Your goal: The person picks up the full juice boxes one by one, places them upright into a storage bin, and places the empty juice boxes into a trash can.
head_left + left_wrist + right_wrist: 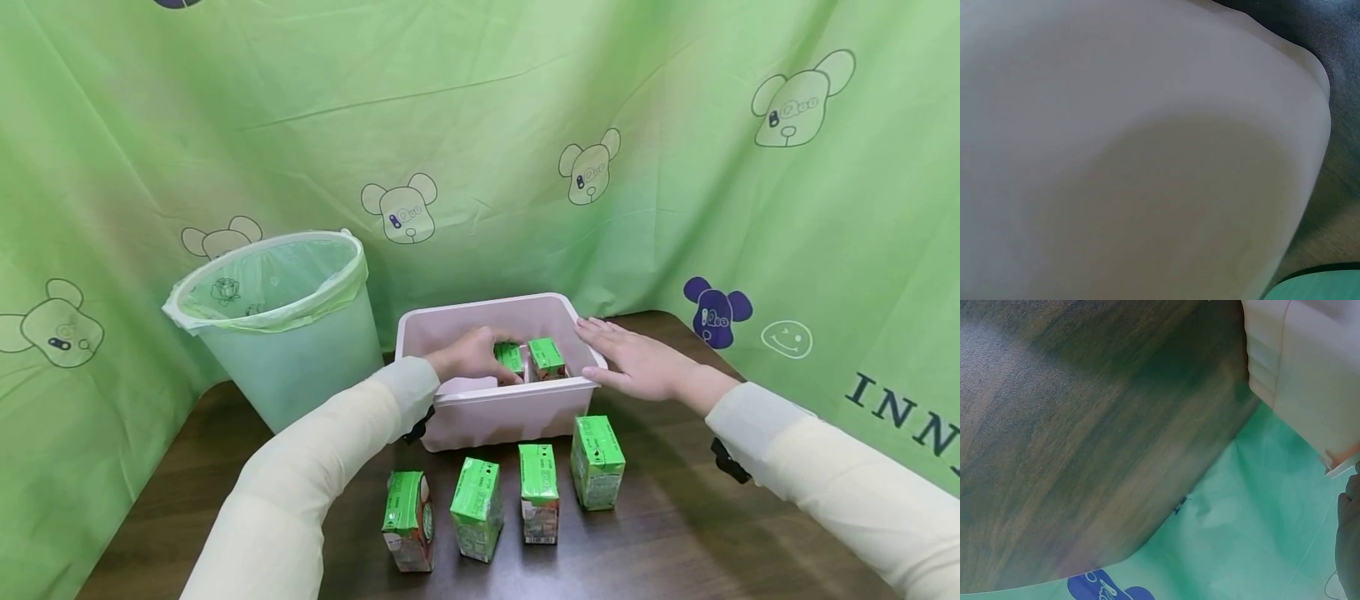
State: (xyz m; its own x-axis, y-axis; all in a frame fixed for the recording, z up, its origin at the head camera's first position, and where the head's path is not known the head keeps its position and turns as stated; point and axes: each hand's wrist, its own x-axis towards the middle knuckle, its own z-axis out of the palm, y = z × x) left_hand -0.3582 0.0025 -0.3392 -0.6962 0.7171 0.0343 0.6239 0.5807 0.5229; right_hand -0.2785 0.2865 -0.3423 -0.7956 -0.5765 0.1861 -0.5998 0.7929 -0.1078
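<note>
Reaching over the near left rim of a pale pink plastic bin (pixel 510 417), my left hand (pixel 474 353) holds a green-topped drink carton (pixel 509 357) between thumb and fingers. Beside it in the bin stands a second drink carton (pixel 547 357). My right hand (pixel 633 358) lies on the bin's right rim with its fingers stretched out; in the right wrist view only part of that hand (pixel 1350 531) shows at the edge, by the bin's corner (pixel 1310 381). The bin's outer wall (pixel 1147 75) fills most of the left wrist view.
Several more drink cartons (pixel 477 508) stand upright in a loose row on the dark wooden table (pixel 675 517), in front of the bin. Left of the bin is a tall waste basket (pixel 300 367) with a green liner. A green printed cloth (pixel 480 100) hangs behind everything.
</note>
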